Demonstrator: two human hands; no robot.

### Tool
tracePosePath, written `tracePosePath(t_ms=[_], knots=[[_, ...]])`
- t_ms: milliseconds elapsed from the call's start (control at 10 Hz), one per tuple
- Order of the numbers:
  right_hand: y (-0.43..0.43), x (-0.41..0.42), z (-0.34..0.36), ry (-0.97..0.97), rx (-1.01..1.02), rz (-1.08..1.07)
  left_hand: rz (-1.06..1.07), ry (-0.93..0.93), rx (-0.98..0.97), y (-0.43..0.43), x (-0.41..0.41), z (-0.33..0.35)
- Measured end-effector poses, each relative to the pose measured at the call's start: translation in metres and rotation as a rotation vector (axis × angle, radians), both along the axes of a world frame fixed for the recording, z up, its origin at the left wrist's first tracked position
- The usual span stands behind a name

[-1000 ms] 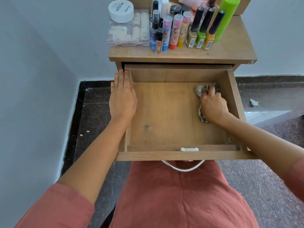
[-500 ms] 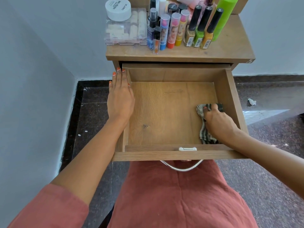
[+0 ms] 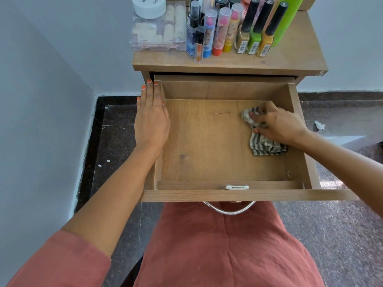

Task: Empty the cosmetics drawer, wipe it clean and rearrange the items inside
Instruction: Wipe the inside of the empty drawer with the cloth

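The wooden drawer (image 3: 207,154) is pulled out over my lap, and only a cloth lies inside it. My right hand (image 3: 279,125) presses a grey striped cloth (image 3: 263,146) on the drawer floor near the right wall, fingers curled into its front part. My left hand (image 3: 152,121) lies flat along the drawer's left wall, fingers straight. The cosmetics stand on the table top (image 3: 290,59): a clear plastic box (image 3: 157,32) with a white jar (image 3: 149,6) on it, lipsticks (image 3: 219,30), nail polish bottles (image 3: 252,34) and a green bottle (image 3: 286,19).
A grey wall runs close on the left, another behind the table. Dark stone floor lies on both sides. A small white scrap (image 3: 320,125) lies on the floor to the right. The drawer's metal handle (image 3: 229,210) hangs over my red-clothed lap.
My right hand slid the cloth toward the drawer's front, then back up toward the rear right. My left hand has stayed on the left wall.
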State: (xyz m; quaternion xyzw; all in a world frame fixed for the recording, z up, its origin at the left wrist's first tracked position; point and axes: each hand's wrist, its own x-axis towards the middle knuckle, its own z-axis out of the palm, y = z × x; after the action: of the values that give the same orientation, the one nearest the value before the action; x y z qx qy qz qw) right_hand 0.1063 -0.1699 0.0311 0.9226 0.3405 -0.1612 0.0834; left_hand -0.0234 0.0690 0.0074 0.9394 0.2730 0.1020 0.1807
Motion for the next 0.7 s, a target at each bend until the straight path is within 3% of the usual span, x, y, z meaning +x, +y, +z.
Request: tracePosePath(t_ms=[100,300,700], knots=[[-0.006,-0.021,0.007,0.117,0.062,0.138,0.001,0.005,-0.001,0.0,0.0,0.0],[-0.012,-0.055,0.006,0.286,-0.016,0.45,-0.004,0.005,0.004,0.0,-0.001,-0.001],[-0.034,-0.032,0.018,0.43,-0.337,0.624,-0.002,0.008,0.007,0.0,-0.001,0.0]])
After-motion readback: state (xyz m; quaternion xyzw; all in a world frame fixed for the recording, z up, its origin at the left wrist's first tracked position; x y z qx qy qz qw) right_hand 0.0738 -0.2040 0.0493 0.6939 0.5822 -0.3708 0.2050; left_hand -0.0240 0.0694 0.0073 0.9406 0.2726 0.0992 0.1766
